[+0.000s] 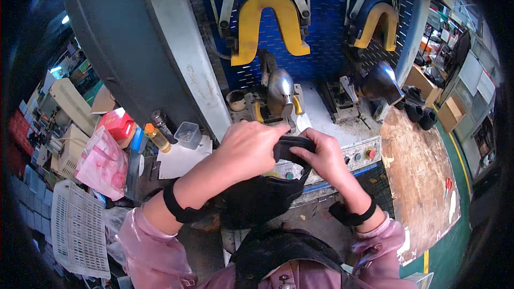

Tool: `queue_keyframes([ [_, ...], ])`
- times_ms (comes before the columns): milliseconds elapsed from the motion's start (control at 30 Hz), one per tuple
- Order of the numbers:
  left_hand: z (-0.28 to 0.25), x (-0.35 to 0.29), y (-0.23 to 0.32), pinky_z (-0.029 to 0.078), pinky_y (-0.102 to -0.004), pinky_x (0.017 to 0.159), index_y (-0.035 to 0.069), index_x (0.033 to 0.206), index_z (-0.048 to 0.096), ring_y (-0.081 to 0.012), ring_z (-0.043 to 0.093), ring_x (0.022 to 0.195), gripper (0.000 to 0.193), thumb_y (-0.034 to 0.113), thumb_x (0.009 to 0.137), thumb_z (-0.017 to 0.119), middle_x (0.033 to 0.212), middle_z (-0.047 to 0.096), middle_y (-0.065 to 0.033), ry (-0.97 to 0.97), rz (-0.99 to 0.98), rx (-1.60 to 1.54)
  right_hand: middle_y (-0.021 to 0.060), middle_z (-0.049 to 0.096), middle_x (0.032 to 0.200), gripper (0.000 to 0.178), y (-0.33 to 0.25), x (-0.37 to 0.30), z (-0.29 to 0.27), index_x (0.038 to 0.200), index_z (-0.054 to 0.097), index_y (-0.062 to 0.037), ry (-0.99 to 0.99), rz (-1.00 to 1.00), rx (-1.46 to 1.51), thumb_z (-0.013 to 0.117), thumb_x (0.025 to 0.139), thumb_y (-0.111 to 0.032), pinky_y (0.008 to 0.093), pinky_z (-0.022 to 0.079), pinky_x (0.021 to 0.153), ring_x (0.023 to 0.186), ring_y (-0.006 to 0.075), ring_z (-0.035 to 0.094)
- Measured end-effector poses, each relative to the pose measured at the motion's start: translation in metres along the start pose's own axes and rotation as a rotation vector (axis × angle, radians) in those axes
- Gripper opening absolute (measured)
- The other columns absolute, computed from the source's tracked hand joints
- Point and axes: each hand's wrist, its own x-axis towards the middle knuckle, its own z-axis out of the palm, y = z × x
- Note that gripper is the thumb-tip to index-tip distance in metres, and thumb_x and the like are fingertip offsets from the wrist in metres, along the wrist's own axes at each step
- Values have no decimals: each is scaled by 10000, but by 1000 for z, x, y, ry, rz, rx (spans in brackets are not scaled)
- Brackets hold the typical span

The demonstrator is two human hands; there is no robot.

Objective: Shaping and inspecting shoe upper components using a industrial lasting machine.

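Observation:
A black shoe upper (257, 198) hangs in front of me, its padded collar facing up. My right hand (326, 158) pinches the collar's rim, thumb on the inner side and fingers behind. On the other side, my left hand (249, 144) is curled at the collar with the index finger stretched along its edge; its other fingertips are hidden. Just beyond stands a shiny metal heel form (280, 90) with small yellow-tipped clamps. Over it hangs a yellow U-shaped pad (248, 27) on metal arms.
A second metal form (381, 81) and yellow pad (377, 21) stand to the right. The control panel (369, 153) has a red button. At left are a glue-coloured bottle (156, 138), clear plastic box (187, 135), pink bag (104, 166) and white basket (80, 230). Red scissors (448, 183) lie on the wooden board (420, 176).

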Motion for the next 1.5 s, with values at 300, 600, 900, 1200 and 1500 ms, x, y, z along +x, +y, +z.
queue_keyframes([
  [300,18,-15,-12,451,-465,622,129,1183,554,-379,598,701,485,44,711,627,763,631,-184,3,46,-22,124,584,911,309,9,2,-22,978,523,-36,-347,-115,-16,643,706,46,331,450,753,871,237,579],
  [600,15,-12,-9,470,-443,696,109,1151,579,-376,607,802,441,17,722,616,878,639,-195,6,35,-112,142,609,917,365,9,12,-32,1050,525,-46,-431,-292,-118,658,713,-10,375,461,754,871,308,594],
  [900,7,-16,-13,473,-419,782,73,1114,591,-360,596,908,367,36,750,621,982,633,-180,-16,56,-170,148,617,882,303,-12,11,-32,1002,582,-41,-361,-273,-279,672,713,-27,388,466,732,851,344,595],
  [1200,11,-10,-29,472,-410,784,52,1079,595,-347,593,919,332,46,748,622,976,633,-156,40,119,-135,161,616,871,330,-12,30,-40,993,566,-84,-354,-444,-351,598,677,6,430,462,743,862,370,585],
  [1500,-31,10,-28,483,-398,743,37,992,604,-339,596,872,283,8,710,609,890,626,-140,284,177,72,165,569,841,216,-59,52,-73,903,514,-9,-129,-574,-497,586,703,27,412,460,709,852,375,572],
])
